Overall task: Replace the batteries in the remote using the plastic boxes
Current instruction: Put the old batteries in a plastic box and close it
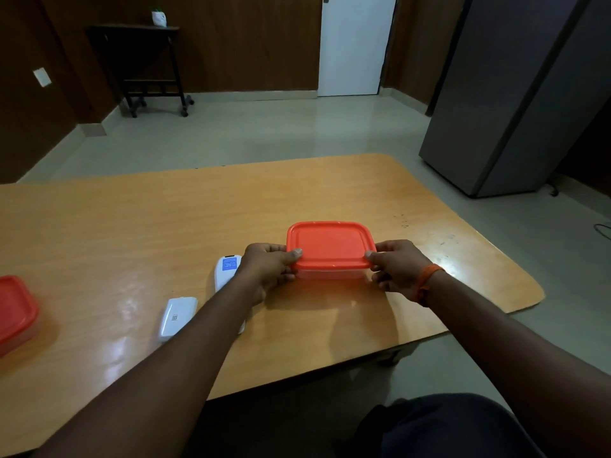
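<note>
A person in dark clothing sits at the near edge of a wooden table (132,233), both bare forearms stretched out over its glossy top. Nearest on the tabletop, just left of the left forearm, lies a small white battery cover (177,319) with a printed code on it, and just beyond it the white remote (228,271) rests back side up, a blue label at its far end and its near end hidden under the arm. At the far left edge of the view sits a second plastic box (15,312) with a red lid, well apart from the rest and partly cut off. Farther out, the left hand (269,267) and right hand (401,267) are closed on opposite short ends of a clear plastic box (327,274) topped by a red lid (330,244), thumbs pressed on the lid's rim and fingers curled around the sides below; whether the box is resting on the table or raised just off it cannot be told. An orange band (429,279) circles the right wrist. Beyond the table stretches a pale tiled floor, with a tall grey cabinet (515,94) at right, a white door (355,44) in the brown panelled back wall, and a dark wheeled stand (145,67) carrying a small white pot at far left.
</note>
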